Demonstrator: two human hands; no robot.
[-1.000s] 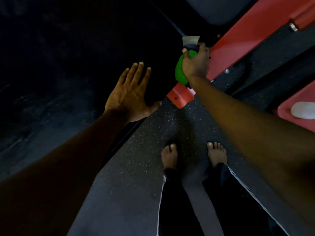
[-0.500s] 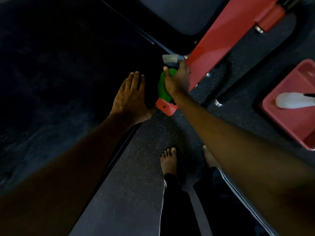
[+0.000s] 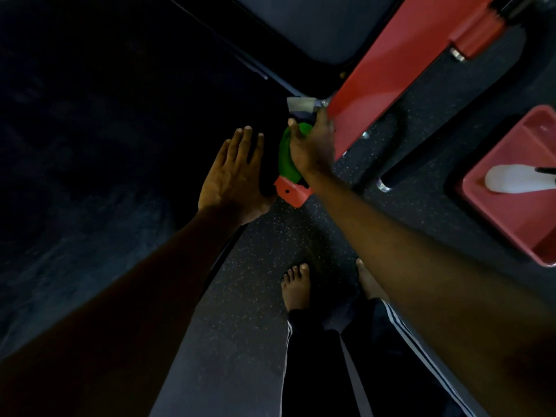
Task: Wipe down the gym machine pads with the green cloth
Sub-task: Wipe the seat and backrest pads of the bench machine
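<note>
The green cloth (image 3: 287,156) is bunched under my right hand (image 3: 313,145), which presses it against the lower end of the red machine frame (image 3: 388,73), just above a red foot bracket (image 3: 291,192). My left hand (image 3: 234,176) lies flat with fingers spread on the large dark pad (image 3: 105,130) to the left, right beside the cloth. A second dark pad (image 3: 316,22) sits at the top, behind the frame. Most of the cloth is hidden by my right hand.
A red foot plate (image 3: 517,212) with a white footprint mark stands at the right. Black bars (image 3: 418,158) run across the speckled rubber floor (image 3: 255,296). My bare feet (image 3: 296,287) stand on that floor below the hands.
The view has shifted so the frame and both hands appear lower and more to the left. My right hand stays closed on the cloth at the frame; the left hand stays flat on the pad.
</note>
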